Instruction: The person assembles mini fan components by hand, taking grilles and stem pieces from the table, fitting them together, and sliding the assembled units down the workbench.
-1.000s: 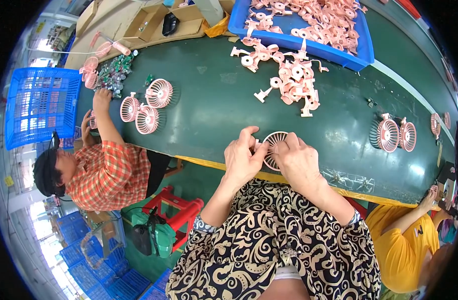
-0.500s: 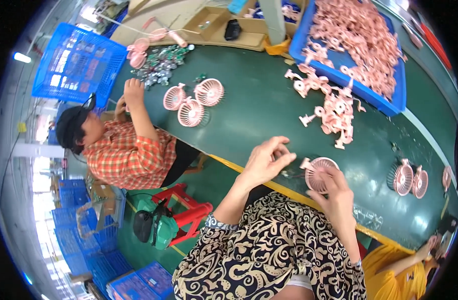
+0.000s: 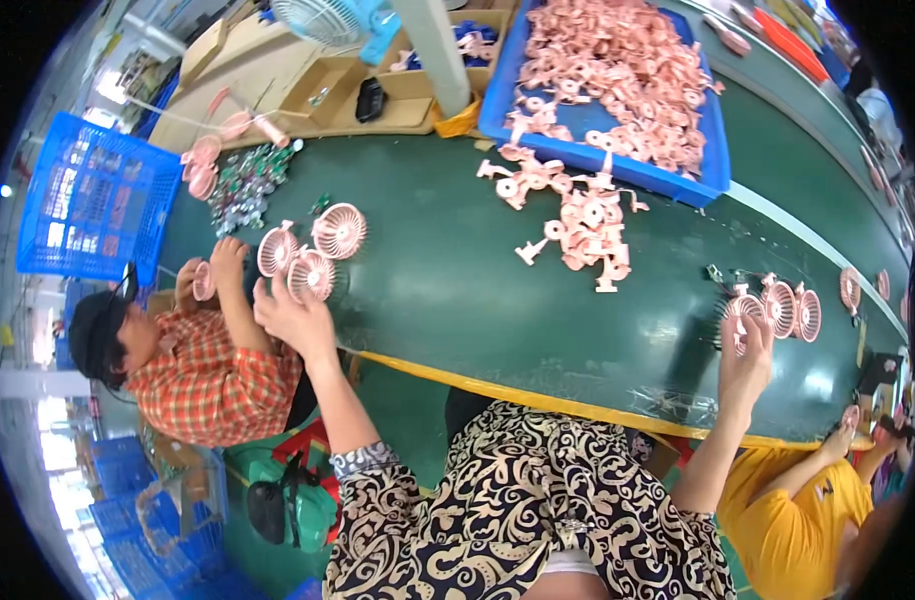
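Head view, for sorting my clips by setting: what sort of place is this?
Probably a factory assembly line: there is a long green table, a blue tray heaped with many alike pink plastic parts, and groups of round pink cages on the tabletop.

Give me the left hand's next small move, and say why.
Closing the left hand on the nearest pink fan cage seems sensible: it is right at that cage's near edge, though contact is unclear. The right hand is well away, at another pink fan cage.
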Available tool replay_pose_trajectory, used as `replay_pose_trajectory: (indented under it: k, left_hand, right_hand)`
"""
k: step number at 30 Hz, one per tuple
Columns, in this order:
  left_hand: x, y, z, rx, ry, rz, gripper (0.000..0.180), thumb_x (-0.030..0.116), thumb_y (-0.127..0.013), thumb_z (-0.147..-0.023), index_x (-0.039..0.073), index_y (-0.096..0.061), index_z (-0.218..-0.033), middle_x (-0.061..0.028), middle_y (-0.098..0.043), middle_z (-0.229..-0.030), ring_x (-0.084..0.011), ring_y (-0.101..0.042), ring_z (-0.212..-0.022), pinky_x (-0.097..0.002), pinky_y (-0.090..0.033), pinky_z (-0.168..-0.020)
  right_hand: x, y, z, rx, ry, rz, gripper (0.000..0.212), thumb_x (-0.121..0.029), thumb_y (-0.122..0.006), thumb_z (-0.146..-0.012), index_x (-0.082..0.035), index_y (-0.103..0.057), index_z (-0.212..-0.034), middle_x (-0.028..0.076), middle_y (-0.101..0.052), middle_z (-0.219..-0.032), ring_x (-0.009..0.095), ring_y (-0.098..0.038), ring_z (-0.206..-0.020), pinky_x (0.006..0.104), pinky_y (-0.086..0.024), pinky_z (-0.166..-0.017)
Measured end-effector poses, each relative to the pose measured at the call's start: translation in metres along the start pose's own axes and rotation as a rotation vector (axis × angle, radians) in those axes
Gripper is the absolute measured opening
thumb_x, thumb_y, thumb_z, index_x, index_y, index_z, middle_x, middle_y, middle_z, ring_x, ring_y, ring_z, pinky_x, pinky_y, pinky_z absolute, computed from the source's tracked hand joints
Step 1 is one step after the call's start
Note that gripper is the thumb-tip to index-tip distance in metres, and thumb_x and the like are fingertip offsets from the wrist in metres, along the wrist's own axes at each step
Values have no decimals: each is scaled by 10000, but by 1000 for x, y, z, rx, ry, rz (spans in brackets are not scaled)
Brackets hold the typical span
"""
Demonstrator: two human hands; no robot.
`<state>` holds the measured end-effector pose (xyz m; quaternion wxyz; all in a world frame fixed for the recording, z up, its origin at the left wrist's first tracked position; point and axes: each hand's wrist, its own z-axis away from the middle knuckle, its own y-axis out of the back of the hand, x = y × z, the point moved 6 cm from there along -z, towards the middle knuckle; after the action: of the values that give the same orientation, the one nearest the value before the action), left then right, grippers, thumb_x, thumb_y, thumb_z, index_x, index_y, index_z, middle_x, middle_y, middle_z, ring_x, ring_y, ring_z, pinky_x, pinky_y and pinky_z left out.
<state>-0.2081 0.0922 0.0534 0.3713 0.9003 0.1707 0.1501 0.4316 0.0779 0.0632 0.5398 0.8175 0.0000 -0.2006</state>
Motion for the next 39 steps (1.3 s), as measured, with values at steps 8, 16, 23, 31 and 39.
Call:
replay_pose_trajectory:
  k: [8, 16, 23, 31, 39]
  left_hand:
    - [-36, -37, 31, -213, 97, 375, 239, 185, -690, -953, 29, -717, -1131, -220, -599, -1252, -373, -589, -1159, -451, -474, -1001]
    - [83, 24, 82, -680, 135, 776, 189, 109, -701, -982, -13, -749, -1118, -106, -733, -1054, -165, -676, -925, -304, -531, -850]
    - [184, 59, 124, -943, 16, 1052, 315, 52, -744, -930, 54, -702, -1242, -58, -671, -901, -112, -600, -680, -256, -490, -622]
    - [170, 63, 102, -497, -104, 889, 245, 16, -716, -924, 18, -694, -1168, -124, -706, -984, -230, -701, -846, -338, -561, -708]
    - [159, 48, 102, -604, -213, 514, 273, 86, -701, -915, 27, -665, -1179, -137, -691, -943, -355, -603, -882, -465, -492, -777]
  right_hand:
    - [-91, -35, -11, -136, 228, -351, 246, -158, -798, -908, -4, -746, -1092, 140, -717, -1078, 225, -688, -721, 346, -539, -619]
    - [-145, -78, -24, -81, 322, -396, 233, -213, -817, -884, -46, -778, -1042, 91, -711, -1049, 242, -709, -806, 359, -556, -714]
    - [-144, -63, -24, 7, 302, -617, 123, -37, -829, -866, 21, -739, -927, 82, -674, -940, 145, -634, -688, 279, -511, -623]
    - [-122, -50, 16, 23, 490, -365, 120, -24, -807, -858, 14, -730, -941, 115, -681, -998, 269, -672, -728, 351, -540, -655]
    - [-112, -62, 38, -76, 458, -404, 163, -23, -803, -854, -5, -725, -996, 118, -681, -1039, 294, -684, -790, 372, -555, -678]
